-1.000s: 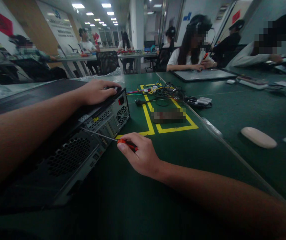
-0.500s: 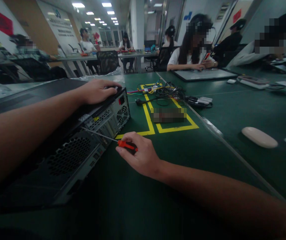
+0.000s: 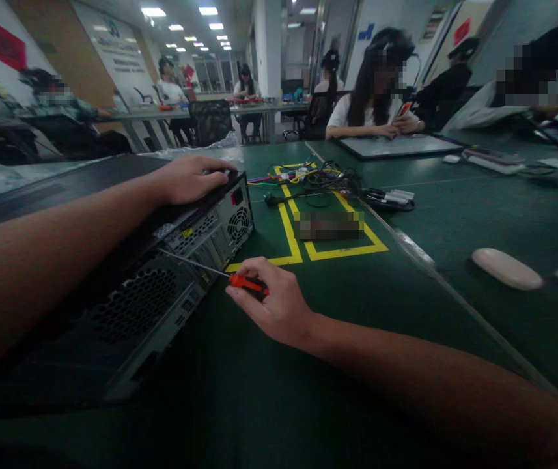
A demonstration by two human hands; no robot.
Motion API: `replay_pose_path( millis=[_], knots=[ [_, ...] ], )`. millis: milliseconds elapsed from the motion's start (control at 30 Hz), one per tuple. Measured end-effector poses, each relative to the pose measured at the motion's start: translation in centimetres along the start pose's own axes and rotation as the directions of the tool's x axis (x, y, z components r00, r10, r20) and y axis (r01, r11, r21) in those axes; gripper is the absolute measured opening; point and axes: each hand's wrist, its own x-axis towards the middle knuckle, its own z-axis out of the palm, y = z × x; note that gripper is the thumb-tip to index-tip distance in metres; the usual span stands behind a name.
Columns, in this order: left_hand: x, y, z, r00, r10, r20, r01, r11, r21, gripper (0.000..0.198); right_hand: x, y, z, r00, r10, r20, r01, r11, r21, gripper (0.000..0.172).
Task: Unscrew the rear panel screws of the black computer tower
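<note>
A black desktop computer case [image 3: 127,306] lies on its side on the green table [image 3: 357,306], its rear panel with vents and a fan grille facing me. My left hand [image 3: 188,179] lies flat on the case's top far corner, fingers curved over the edge. My right hand [image 3: 271,303] is closed round the red handle of a screwdriver [image 3: 244,282]. The thin shaft runs left and its tip touches the rear panel near the upper edge.
Yellow tape marks a rectangle [image 3: 337,246] behind my right hand, with a tangle of cables [image 3: 318,179] at its far end. A white mouse [image 3: 506,268] lies to the right. Other people sit at the far side and at neighbouring tables.
My right hand's fingers have shifted a little on the red handle, as if turning it. The left hand and the case have stayed put.
</note>
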Motion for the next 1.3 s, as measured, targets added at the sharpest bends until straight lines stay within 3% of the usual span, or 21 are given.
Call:
replay_pose_path(
  millis=[400, 1067, 1300],
  knots=[
    [-0.03, -0.08, 0.0, 1.0, -0.002, 0.006, 0.002, 1.0, 0.005, 0.079, -0.09, -0.05, 0.01, 1.0, -0.02, -0.018, 0.02, 1.0, -0.001, 0.015],
    [0.02, -0.12, 0.19, 1.0, -0.003, -0.009, 0.003, 1.0, 0.011, 0.079, -0.07, -0.43, -0.09, 0.999, 0.01, -0.041, -0.009, 1.0, 0.006, 0.027],
    [0.02, -0.13, 0.27, 1.0, -0.011, -0.022, 0.011, 1.0, -0.003, 0.079, -0.15, -0.46, -0.01, 0.999, 0.046, -0.008, -0.046, 0.998, 0.031, 0.023]
  ],
)
